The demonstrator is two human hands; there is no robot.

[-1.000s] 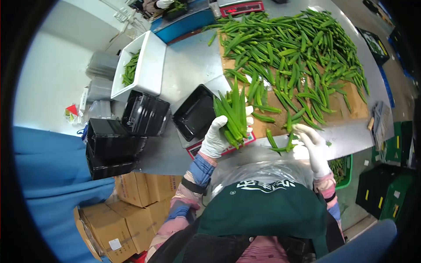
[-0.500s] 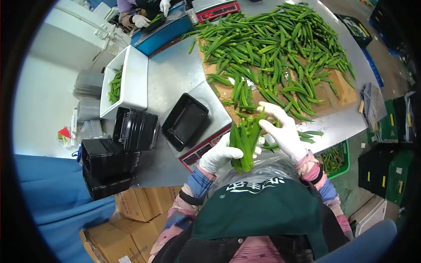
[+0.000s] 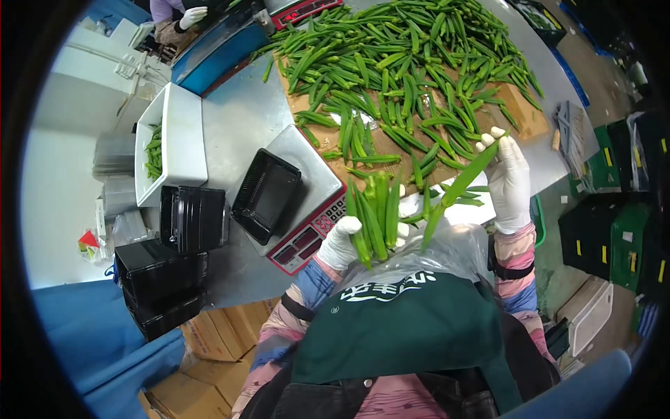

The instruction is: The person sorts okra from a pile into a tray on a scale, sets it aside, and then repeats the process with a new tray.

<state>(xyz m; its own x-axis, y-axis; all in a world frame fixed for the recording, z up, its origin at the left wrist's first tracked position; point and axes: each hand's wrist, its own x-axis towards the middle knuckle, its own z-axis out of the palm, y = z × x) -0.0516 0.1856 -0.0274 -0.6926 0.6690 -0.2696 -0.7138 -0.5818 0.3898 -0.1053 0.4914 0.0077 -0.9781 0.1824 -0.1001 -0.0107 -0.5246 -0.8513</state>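
Note:
A bunch of green okra pods (image 3: 375,218) is gripped in my gloved left hand (image 3: 339,244), its stem ends up. My gloved right hand (image 3: 509,185) is raised to the right, pinching a long okra pod (image 3: 463,179) by one end so that it slants down leftward. Beyond both hands a large heap of okra (image 3: 412,63) covers brown cardboard (image 3: 527,119) on the metal table. Left of my left hand, a black plastic tray (image 3: 268,197) rests on a red-edged scale (image 3: 314,234).
At the left stand a white bin (image 3: 185,136) with some okra and stacked black trays (image 3: 164,269). Cardboard boxes (image 3: 209,339) lie below them. A co-worker's gloved hand (image 3: 193,17) shows at the top left. Crates (image 3: 593,227) stand on the right.
My right hand has moved away from the bunch, up and to the right, with one pod in its fingers. The left hand still holds the bunch. The camera view has shifted slightly.

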